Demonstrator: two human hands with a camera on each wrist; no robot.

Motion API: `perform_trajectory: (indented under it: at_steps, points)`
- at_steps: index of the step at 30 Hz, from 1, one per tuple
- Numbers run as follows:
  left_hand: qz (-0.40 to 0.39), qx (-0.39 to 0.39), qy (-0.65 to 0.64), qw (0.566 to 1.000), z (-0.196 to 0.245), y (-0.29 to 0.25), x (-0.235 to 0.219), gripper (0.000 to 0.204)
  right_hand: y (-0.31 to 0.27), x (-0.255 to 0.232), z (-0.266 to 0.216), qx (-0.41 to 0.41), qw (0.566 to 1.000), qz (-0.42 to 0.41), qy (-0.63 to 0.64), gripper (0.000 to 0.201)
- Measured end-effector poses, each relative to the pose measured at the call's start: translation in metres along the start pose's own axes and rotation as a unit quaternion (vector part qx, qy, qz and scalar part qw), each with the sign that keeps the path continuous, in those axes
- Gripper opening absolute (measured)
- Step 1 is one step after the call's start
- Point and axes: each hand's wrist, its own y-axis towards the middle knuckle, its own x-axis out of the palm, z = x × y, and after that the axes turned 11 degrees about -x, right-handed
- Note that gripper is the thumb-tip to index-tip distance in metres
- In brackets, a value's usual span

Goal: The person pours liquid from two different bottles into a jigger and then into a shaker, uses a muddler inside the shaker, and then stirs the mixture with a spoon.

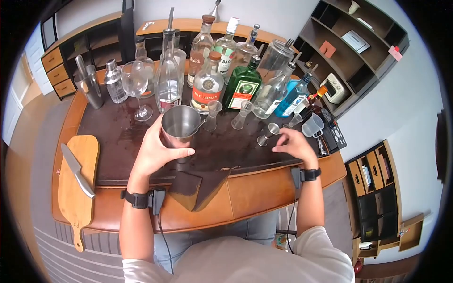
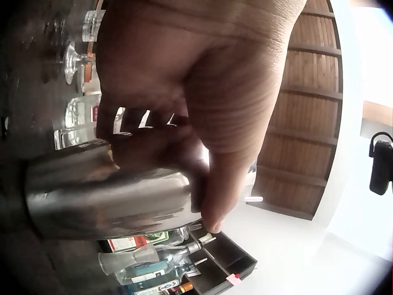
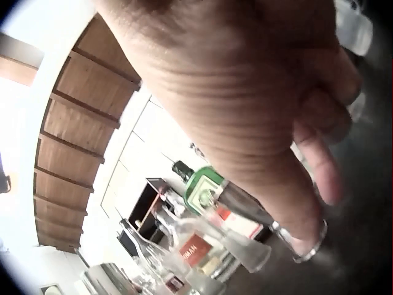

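In the head view my left hand (image 1: 153, 148) grips a metal shaker tin (image 1: 181, 123), thumb along its near side and fingers round the left. The tin's mouth faces up, with no lid. In the left wrist view its shiny wall (image 2: 110, 200) shows under the palm. My right hand (image 1: 297, 145) is beside a small metal double jigger (image 1: 268, 135) standing on the dark tabletop. Its thumb and fingers are loosely bent and spread at the jigger's right. In the right wrist view the thumb overlaps the jigger's rim (image 3: 322, 236).
Several bottles, among them a green one (image 1: 243, 87), line the back. Two clear jiggers (image 1: 242, 115) stand between the hands. A stemmed glass (image 1: 135, 82) and a cobbler shaker (image 1: 116, 82) are back left. A knife (image 1: 78, 170) lies on a wooden board (image 1: 75, 212). A dark cloth (image 1: 196, 188) hangs over the front edge.
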Motion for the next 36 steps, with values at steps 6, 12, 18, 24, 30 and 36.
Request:
perform_trajectory:
  at_steps: [6, 12, 18, 24, 30, 36]
  points:
    - [-0.004, -0.02, -0.008, 1.0, 0.002, -0.001, 0.001, 0.088, 0.044, -0.041, 0.014, -0.009, 0.956, 0.25, 0.153, 0.052]
    - [-0.012, -0.045, -0.036, 0.998, 0.002, -0.003, 0.002, 0.085, 0.148, -0.034, 0.016, -0.112, 0.927, 0.344, 0.094, 0.057]
    - [-0.01, -0.044, -0.022, 0.999, -0.003, -0.001, 0.0, 0.08, 0.181, -0.023, 0.01, -0.098, 0.895, 0.41, 0.147, 0.031]
    - [-0.011, -0.013, -0.025, 1.0, -0.006, -0.001, -0.001, 0.081, 0.156, -0.034, -0.012, -0.114, 0.839, 0.515, 0.135, 0.03]
    - [-0.004, -0.042, -0.029, 0.999, -0.004, -0.001, 0.004, 0.081, 0.085, -0.129, -0.103, -0.174, 0.84, 0.487, 0.162, 0.028]
    - [-0.001, -0.042, -0.024, 0.999, -0.003, -0.001, 0.005, 0.077, 0.026, -0.145, -0.107, -0.153, 0.933, 0.322, 0.052, 0.026]
